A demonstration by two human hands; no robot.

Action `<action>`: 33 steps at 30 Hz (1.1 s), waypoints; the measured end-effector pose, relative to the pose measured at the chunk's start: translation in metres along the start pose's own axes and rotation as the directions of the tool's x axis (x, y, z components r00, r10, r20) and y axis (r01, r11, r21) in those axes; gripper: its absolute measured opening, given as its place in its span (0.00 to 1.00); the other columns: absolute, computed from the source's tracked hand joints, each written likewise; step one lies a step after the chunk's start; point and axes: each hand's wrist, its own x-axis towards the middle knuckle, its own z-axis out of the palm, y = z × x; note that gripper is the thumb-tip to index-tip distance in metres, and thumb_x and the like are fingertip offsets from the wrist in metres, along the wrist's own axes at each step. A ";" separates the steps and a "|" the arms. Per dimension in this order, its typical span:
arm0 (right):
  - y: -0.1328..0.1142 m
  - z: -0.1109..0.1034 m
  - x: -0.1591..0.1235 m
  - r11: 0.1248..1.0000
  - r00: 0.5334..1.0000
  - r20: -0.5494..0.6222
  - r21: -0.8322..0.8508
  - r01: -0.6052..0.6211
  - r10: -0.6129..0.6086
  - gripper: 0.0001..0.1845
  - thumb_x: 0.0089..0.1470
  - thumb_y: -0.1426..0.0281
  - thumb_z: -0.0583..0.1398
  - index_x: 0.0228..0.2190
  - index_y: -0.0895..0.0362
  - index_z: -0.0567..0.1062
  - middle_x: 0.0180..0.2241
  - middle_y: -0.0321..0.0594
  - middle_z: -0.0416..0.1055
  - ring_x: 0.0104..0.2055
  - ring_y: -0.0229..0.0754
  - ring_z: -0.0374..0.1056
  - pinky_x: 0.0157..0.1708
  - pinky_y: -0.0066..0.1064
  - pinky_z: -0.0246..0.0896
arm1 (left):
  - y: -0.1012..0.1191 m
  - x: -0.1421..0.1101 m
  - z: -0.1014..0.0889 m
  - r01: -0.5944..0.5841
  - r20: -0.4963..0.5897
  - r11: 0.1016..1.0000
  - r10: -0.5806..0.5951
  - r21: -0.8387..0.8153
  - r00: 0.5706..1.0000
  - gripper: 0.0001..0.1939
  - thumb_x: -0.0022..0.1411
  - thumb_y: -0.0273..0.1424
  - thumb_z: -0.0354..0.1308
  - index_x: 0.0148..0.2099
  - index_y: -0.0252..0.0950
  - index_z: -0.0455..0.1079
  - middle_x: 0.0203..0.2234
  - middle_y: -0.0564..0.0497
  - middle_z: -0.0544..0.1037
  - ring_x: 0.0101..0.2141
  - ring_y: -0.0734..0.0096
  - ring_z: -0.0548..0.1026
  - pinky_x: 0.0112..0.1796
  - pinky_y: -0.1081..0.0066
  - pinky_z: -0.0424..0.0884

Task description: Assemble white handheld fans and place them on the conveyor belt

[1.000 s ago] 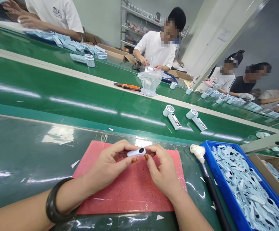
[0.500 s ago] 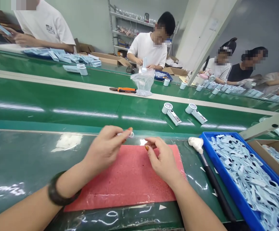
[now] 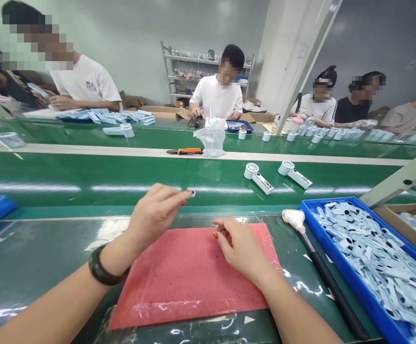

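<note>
2 bare hands over a pink foam mat [image 3: 190,282] lying on a dark green belt [image 3: 32,239]. L hand [image 3: 154,215] is raised past the mat's far edge, thumb & forefinger pinched on a small white part [image 3: 192,193], w/ a dark bangle [image 3: 102,267] on the wrist. R hand [image 3: 238,248] hovers just above the mat, half-curled, fingers loose, nothing visible in it. To its right: a brush w/ cloth-wrapped tip [image 3: 293,220] & black handle, beside a blue tray [image 3: 326,199] heaped w/ pale blue strips [image 3: 369,258], then a cardboard box [image 3: 390,208]. On the next green belt [image 3: 86,177]: 2 white cups [image 3: 251,170] w/ printed strips [image 3: 262,184] beside them, orange-handled pliers [image 3: 184,151], clear plastic bag [image 3: 211,136]. Co-worker [image 3: 218,95] sits across the line.
</note>
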 end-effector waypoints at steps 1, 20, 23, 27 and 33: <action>0.000 0.000 0.000 1.000 1.000 0.014 -0.017 0.006 -0.006 0.16 0.62 0.75 0.56 0.50 0.55 0.75 0.42 0.41 0.77 0.43 0.45 0.74 0.43 0.38 0.67 | 0.000 0.000 0.000 0.021 -0.045 1.000 -0.021 -0.008 0.999 0.16 0.73 0.29 0.50 0.55 0.40 0.76 0.37 0.46 0.80 0.38 0.64 0.70 0.42 0.65 0.66; -0.003 -0.004 -0.001 0.989 0.976 -0.215 0.132 0.061 -0.032 0.10 0.64 0.72 0.57 0.45 0.53 0.74 0.39 0.37 0.77 0.37 0.39 0.72 0.38 0.35 0.66 | 0.069 -0.006 0.020 0.668 0.650 -0.160 -0.475 -0.727 0.593 0.26 0.53 0.49 0.73 0.46 0.35 0.77 0.27 0.49 0.76 0.27 0.75 0.69 0.27 0.77 0.62; -0.006 -0.003 -0.002 0.988 0.969 -0.238 0.118 0.098 -0.068 0.09 0.64 0.73 0.56 0.45 0.53 0.75 0.38 0.36 0.77 0.36 0.38 0.71 0.37 0.33 0.65 | 0.067 -0.010 0.021 0.684 0.653 -0.134 -0.474 -0.717 0.591 0.25 0.55 0.49 0.71 0.46 0.36 0.77 0.27 0.49 0.77 0.28 0.74 0.69 0.28 0.77 0.63; -0.007 -0.001 -0.004 0.989 0.964 -0.228 0.033 0.144 -0.133 0.12 0.66 0.73 0.55 0.47 0.54 0.75 0.38 0.37 0.78 0.37 0.39 0.72 0.37 0.35 0.64 | 0.068 -0.013 0.022 0.684 0.602 -0.056 -0.530 -0.727 0.597 0.23 0.57 0.49 0.69 0.47 0.37 0.77 0.29 0.50 0.78 0.29 0.73 0.70 0.30 0.75 0.67; -0.007 0.005 -0.007 0.984 0.977 -0.145 -0.112 0.139 -0.154 0.20 0.66 0.73 0.52 0.55 0.60 0.74 0.39 0.43 0.79 0.36 0.45 0.74 0.36 0.39 0.66 | 0.073 -0.011 0.017 0.704 0.513 0.125 -0.598 -0.699 0.615 0.21 0.59 0.49 0.68 0.46 0.39 0.79 0.38 0.47 0.81 0.35 0.66 0.75 0.38 0.70 0.75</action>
